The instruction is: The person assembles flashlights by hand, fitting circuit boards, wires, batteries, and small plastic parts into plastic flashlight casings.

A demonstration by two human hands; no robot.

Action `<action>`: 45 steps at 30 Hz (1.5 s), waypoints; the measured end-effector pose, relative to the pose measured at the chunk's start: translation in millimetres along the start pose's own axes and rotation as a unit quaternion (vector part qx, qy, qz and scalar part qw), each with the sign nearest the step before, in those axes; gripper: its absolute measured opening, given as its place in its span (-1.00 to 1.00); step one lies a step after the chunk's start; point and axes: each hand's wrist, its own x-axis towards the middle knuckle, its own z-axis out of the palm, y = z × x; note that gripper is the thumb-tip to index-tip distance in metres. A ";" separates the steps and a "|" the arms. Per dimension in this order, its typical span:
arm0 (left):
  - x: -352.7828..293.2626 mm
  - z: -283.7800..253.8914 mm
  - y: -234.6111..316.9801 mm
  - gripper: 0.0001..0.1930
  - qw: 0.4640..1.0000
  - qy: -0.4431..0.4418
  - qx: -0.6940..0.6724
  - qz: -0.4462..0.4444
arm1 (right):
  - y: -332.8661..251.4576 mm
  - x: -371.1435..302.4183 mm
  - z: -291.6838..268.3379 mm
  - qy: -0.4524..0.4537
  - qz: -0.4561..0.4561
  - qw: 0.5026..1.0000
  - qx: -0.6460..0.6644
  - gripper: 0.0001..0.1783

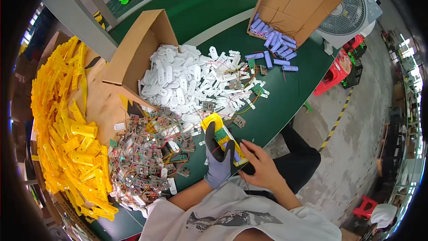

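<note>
My left hand [217, 160], in a grey glove with dark finger parts, is closed around a long yellow plastic casing [213, 118]. Inside the casing sit a green circuit board [220, 135] and a purple cylindrical battery cell [237, 152], partly covered by my fingers. Bare-skinned, my right hand [264, 168] grips the casing's near right end, its fingers bent against the edge. What lies under those fingertips is hidden. Just left of my left hand is a heap of small wired metal-and-board assemblies [151, 151].
Many yellow casings [67, 125] are piled at the left. An open cardboard box [127, 58] spills white oval covers [171, 71] beside small white strips [223, 85]. Purple cells [278, 42] spill from another box [303, 0]. A fan [345, 13] and red stool [332, 78] stand right of the green table [285, 102].
</note>
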 end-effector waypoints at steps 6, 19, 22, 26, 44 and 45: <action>-0.2 -11.3 -20.2 -0.22 0.999 -0.023 0.011 -0.042 | -7.0 7.5 21.7 0.108 -0.001 0.992 -0.065 -0.18; 3.9 -9.8 -5.0 -0.49 0.948 -0.218 0.202 0.115 | 76.0 267.4 -72.7 0.201 -0.028 0.974 -0.101 -0.50; -1.4 -6.6 -21.0 -0.54 0.959 -0.210 0.173 0.076 | 105.4 308.1 -66.5 0.129 0.065 0.974 -0.177 -0.53; 4.3 0.6 -9.0 -0.61 0.952 -0.214 0.196 0.094 | 143.5 285.6 -84.4 0.157 -0.055 0.931 -0.325 -0.52; 1.2 9.2 3.2 -0.60 0.870 -0.253 0.410 0.105 | 78.3 438.9 -14.8 0.069 0.056 0.974 -0.206 -0.47; -2.6 15.5 -3.4 -0.63 0.888 -0.229 0.389 0.089 | 94.4 433.3 -16.6 0.065 0.021 0.973 -0.221 -0.51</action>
